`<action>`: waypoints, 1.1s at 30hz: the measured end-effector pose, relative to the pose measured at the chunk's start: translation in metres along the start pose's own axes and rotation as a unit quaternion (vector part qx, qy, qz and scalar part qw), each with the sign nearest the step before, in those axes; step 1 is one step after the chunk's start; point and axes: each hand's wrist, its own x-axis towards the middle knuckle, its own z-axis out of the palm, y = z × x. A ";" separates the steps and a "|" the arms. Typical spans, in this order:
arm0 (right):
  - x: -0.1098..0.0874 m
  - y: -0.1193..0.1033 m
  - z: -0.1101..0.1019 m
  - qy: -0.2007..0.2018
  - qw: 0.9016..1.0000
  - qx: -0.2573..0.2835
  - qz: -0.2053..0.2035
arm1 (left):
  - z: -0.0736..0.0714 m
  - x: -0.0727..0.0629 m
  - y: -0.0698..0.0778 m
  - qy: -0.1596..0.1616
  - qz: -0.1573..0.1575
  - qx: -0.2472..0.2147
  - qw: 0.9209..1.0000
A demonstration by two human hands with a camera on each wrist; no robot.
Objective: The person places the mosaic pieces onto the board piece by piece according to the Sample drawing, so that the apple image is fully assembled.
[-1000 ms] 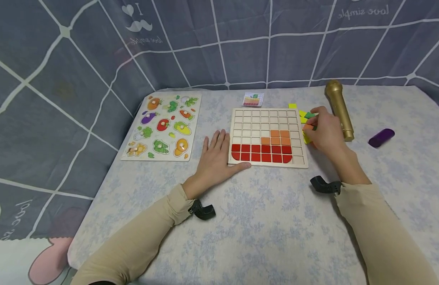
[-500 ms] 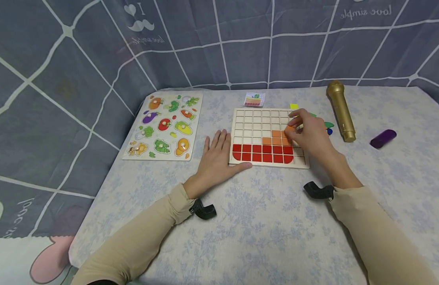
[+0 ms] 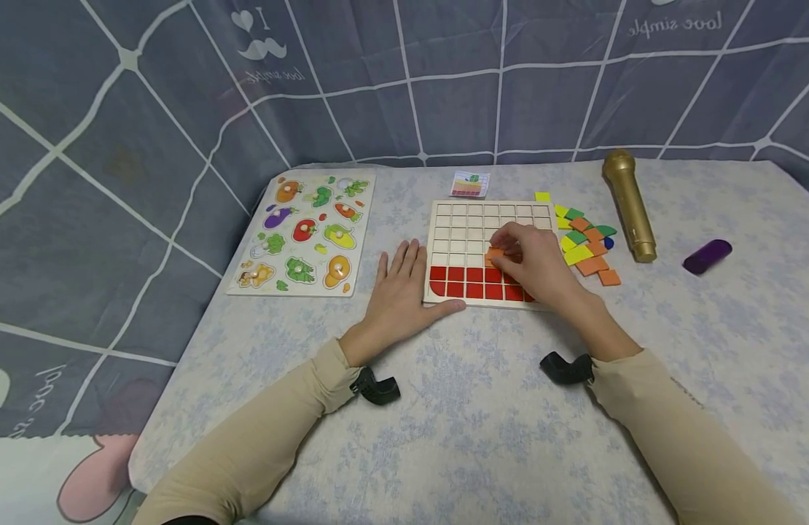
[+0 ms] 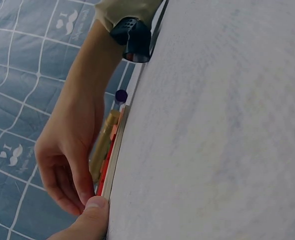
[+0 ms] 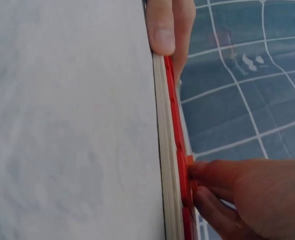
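Observation:
A wooden grid board (image 3: 460, 232) lies on the table, its two front rows bearing red tiles (image 3: 474, 275). My right hand (image 3: 536, 264) is over the board and pinches an orange square tile (image 3: 494, 253) just behind the red rows, left of the middle. The right wrist view shows its fingertips by the orange tile (image 5: 190, 159), close to the red tiles. My hand hides the other orange tiles on the board. My left hand (image 3: 398, 295) rests with straight fingers along the board's left side, its thumb at the front left corner.
Loose orange, yellow and green tiles (image 3: 584, 248) lie right of the board. A small picture card (image 3: 470, 184) is behind it. Further right are a gold microphone (image 3: 630, 206) and a purple cylinder (image 3: 708, 257). A vegetable puzzle board (image 3: 301, 235) lies left.
My right hand has gone from the loose tiles leftward over the board, carrying an orange tile to the row just behind the red ones. My left hand has stayed in place.

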 end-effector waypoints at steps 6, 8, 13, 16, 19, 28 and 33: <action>-0.001 -0.006 0.008 0.010 0.999 -0.015 -0.030 | 0.000 0.000 0.000 -0.005 -0.003 0.004 1.000; -0.001 -0.007 0.011 0.013 0.999 -0.014 -0.040 | 0.000 0.000 0.000 -0.005 -0.004 0.004 1.000; 0.001 -0.009 0.017 0.021 0.998 -0.009 -0.058 | 0.000 0.001 0.001 -0.007 -0.005 0.002 1.000; 0.001 -0.010 0.019 0.021 0.998 -0.012 -0.056 | 0.000 0.000 0.001 -0.009 -0.007 0.002 1.000; 0.001 -0.011 0.019 0.012 0.999 -0.013 -0.050 | 0.000 0.000 0.001 -0.008 -0.008 0.002 1.000; 0.002 -0.008 0.011 0.000 0.999 -0.010 -0.038 | 0.000 -0.001 0.000 -0.005 -0.008 0.007 1.000; 0.002 0.004 -0.007 0.034 0.999 -0.016 -0.001 | 0.000 -0.001 0.001 -0.001 -0.002 0.006 1.000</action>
